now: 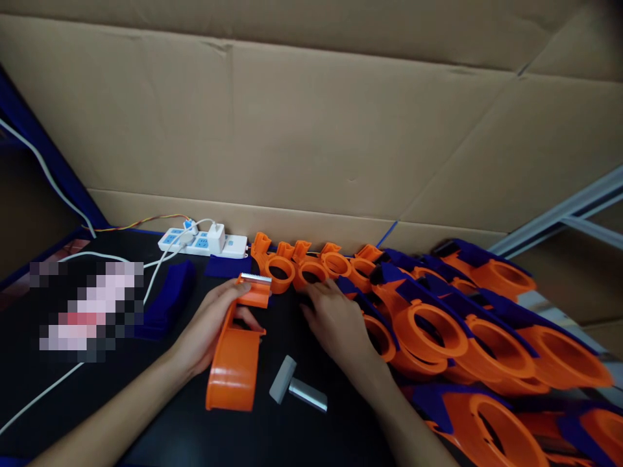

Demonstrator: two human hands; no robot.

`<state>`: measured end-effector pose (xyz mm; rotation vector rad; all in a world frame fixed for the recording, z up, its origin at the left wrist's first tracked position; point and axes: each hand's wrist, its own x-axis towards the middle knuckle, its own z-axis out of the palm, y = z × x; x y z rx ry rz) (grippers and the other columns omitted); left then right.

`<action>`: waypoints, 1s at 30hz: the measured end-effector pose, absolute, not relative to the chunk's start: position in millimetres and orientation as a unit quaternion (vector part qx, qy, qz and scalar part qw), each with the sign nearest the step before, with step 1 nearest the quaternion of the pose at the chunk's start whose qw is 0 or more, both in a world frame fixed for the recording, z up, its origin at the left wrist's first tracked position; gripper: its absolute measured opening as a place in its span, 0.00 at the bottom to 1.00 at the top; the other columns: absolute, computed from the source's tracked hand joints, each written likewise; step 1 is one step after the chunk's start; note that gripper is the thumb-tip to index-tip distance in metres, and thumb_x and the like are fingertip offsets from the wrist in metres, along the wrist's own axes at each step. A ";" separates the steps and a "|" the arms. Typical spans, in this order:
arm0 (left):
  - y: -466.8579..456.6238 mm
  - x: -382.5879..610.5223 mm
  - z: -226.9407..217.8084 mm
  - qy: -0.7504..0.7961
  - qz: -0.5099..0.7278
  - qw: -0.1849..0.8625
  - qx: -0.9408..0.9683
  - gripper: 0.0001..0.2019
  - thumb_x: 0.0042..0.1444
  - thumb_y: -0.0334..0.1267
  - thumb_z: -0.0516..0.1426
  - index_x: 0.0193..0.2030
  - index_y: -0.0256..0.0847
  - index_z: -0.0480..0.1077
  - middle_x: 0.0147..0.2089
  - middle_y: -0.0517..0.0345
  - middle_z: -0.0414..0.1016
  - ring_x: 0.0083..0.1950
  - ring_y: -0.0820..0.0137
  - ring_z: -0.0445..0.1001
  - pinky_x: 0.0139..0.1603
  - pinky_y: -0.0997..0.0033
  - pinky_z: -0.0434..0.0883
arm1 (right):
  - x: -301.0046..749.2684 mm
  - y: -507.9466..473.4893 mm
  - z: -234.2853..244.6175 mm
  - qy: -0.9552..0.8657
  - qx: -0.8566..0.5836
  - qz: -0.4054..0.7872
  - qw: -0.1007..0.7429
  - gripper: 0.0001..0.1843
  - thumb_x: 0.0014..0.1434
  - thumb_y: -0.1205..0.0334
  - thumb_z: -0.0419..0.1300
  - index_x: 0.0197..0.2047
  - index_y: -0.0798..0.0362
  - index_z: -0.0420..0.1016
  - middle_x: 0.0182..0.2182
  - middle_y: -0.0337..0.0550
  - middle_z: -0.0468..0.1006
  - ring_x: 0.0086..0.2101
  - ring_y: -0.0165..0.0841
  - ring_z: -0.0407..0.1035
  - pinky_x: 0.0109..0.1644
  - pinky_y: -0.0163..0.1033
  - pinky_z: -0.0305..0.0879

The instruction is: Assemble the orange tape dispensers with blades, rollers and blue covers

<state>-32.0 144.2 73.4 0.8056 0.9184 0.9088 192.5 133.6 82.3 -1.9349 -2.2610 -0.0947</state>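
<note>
My left hand [207,324] is closed around an orange tape dispenser [233,370], thumb near the toothed metal blade [256,278] at its top. The ring part hangs down toward me. My right hand [338,318] reaches over the black table beside a row of orange dispensers [278,274]. Its fingers are bent and slightly apart, the tips partly hidden, and nothing shows in them. On the table between my forearms lie a grey bar-shaped piece [283,379] and a shiny metal piece [308,395].
Orange dispensers with blue parts [435,327] are piled on the right. A white power strip [202,243] with plugs and cables stands at the back, before a cardboard wall [311,130]. Left of my hand lie dark blue strips [168,298] and a pixelated area. A metal frame [559,211] rises at right.
</note>
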 end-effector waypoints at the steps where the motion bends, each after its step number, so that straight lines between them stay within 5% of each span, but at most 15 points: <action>1: 143.4 -30.3 72.8 0.416 0.423 0.715 0.369 0.18 0.59 0.49 0.61 0.49 0.39 0.70 0.25 0.53 0.79 0.28 0.60 0.80 0.30 0.65 0.77 | 193.7 132.3 84.8 -0.761 -0.634 -0.015 0.138 0.09 0.63 0.67 0.61 0.47 0.50 0.76 0.45 0.45 0.80 0.49 0.41 0.72 0.42 0.40 0.71; 4: 140.5 -25.4 73.2 0.412 0.418 0.706 0.397 0.18 0.60 0.49 0.61 0.51 0.40 0.70 0.30 0.50 0.82 0.35 0.59 0.83 0.31 0.69 0.75 | 194.2 127.1 90.7 -0.763 -0.543 0.086 0.339 0.12 0.64 0.63 0.62 0.51 0.48 0.76 0.46 0.43 0.79 0.48 0.36 0.73 0.49 0.41 0.72; 7: 135.6 -20.1 74.3 0.396 0.400 0.707 0.429 0.17 0.60 0.48 0.62 0.49 0.41 0.69 0.36 0.50 0.82 0.34 0.61 0.83 0.34 0.69 0.75 | 188.4 122.7 90.1 -0.766 -0.461 0.163 0.418 0.15 0.66 0.65 0.61 0.55 0.45 0.76 0.48 0.43 0.77 0.48 0.34 0.72 0.48 0.39 0.72; 16: 121.7 -9.1 68.5 0.373 0.386 0.710 0.456 0.15 0.61 0.44 0.61 0.50 0.41 0.67 0.35 0.56 0.80 0.31 0.65 0.82 0.36 0.69 0.74 | 166.9 116.4 69.4 -0.758 -0.460 0.086 0.454 0.14 0.64 0.68 0.63 0.52 0.48 0.79 0.39 0.44 0.75 0.41 0.34 0.70 0.43 0.41 0.72; 25: 120.2 -9.1 68.5 0.379 0.403 0.697 0.455 0.10 0.62 0.43 0.59 0.45 0.41 0.67 0.25 0.60 0.77 0.29 0.67 0.78 0.39 0.69 0.72 | 163.7 109.5 66.6 -0.775 -0.398 0.078 0.485 0.14 0.63 0.74 0.61 0.48 0.48 0.79 0.43 0.45 0.79 0.44 0.35 0.72 0.47 0.44 0.74; 30: 127.5 -16.5 69.2 0.389 0.424 0.751 0.324 0.14 0.61 0.51 0.59 0.38 0.41 0.68 0.20 0.62 0.72 0.22 0.69 0.72 0.31 0.69 0.73 | 166.0 107.8 69.8 -0.763 -0.382 0.156 0.497 0.18 0.66 0.74 0.55 0.51 0.45 0.77 0.52 0.44 0.77 0.52 0.35 0.73 0.54 0.44 0.74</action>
